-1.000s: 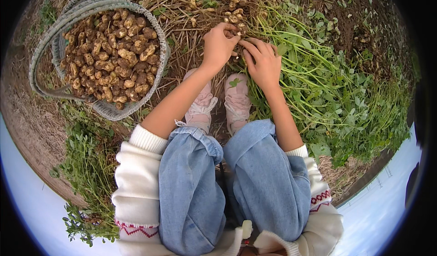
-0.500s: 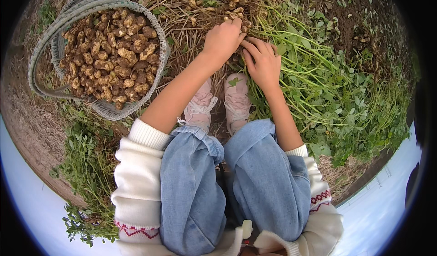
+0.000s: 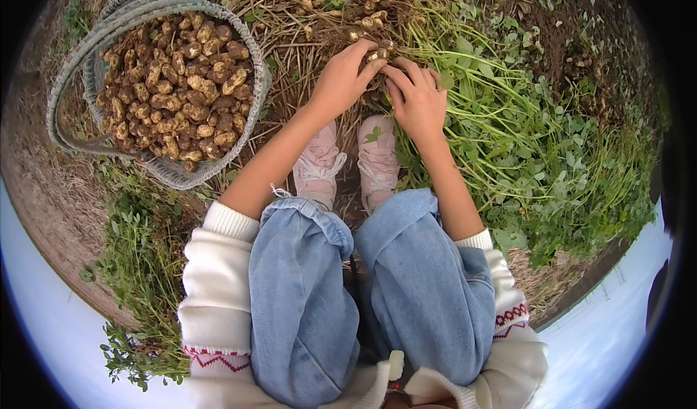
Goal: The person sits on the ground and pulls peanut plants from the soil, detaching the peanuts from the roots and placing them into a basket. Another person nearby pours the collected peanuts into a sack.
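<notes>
Where hands meet: peanut pods.

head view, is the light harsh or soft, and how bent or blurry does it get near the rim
Head view: soft, even daylight, no hard shadows or glare on the left hand, right hand or basket. Head view: strong fisheye bend, the ground curves round a black rim. Head view: centre sharp, the green plants soften slightly outward.

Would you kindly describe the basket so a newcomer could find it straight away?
Start from the person's left hand and look further left across the dry straw. There sits a round grey woven basket with a looped handle. Unlike the loose plants around it, it is heaped with earthy brown peanut pods.
</notes>
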Tool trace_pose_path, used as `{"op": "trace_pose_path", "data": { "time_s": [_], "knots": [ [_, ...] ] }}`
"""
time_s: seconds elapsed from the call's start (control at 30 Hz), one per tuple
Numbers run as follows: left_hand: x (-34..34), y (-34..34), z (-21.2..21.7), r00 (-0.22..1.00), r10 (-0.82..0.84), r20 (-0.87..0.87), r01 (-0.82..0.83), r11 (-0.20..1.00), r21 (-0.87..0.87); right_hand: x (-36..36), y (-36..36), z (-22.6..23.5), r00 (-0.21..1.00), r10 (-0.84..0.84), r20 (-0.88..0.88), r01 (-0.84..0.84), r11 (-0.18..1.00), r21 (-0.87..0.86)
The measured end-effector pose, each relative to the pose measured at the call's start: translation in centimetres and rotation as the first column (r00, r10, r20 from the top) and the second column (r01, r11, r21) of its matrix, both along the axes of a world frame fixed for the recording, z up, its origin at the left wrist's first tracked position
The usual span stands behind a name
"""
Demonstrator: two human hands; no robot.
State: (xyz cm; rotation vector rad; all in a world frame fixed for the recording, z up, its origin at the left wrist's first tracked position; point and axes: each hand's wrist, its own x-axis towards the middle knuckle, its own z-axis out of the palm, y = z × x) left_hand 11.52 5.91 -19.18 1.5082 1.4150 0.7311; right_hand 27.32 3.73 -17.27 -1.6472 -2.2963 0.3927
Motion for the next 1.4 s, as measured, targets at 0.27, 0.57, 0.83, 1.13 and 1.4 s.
{"op": "trace_pose_path", "data": {
  "time_s": [0.27,0.57,0.83,1.13,1.4],
  "knots": [
    [-3.0,-0.1,6.1,0.975,0.2,-0.095,-0.198,0.98,0.03,0.5,0.6,-0.6,1.0,-0.03,-0.006,0.029,0.994,-0.106],
    [-12.2,-4.6,21.1,0.728,0.523,-0.443,-0.574,0.819,0.024,-0.1,0.6,0.7,1.0,-0.02,0.005,0.021,0.99,-0.143],
    [-15.8,-3.9,19.8,0.279,0.54,-0.794,-0.2,0.841,0.502,-1.4,2.0,1.4,0.9,-0.392,-0.192,0.318,0.89,-0.326],
    [-2.8,0.0,10.0,0.993,0.022,-0.112,-0.028,0.998,-0.052,-2.6,6.0,-0.2,0.966,-0.225,0.127,0.246,0.951,-0.186],
    [-1.1,1.5,1.1,0.998,-0.062,0.01,0.062,0.998,-0.032,-0.7,4.6,-0.5,0.987,-0.016,-0.161,-0.007,0.99,-0.139]
  ]
}}
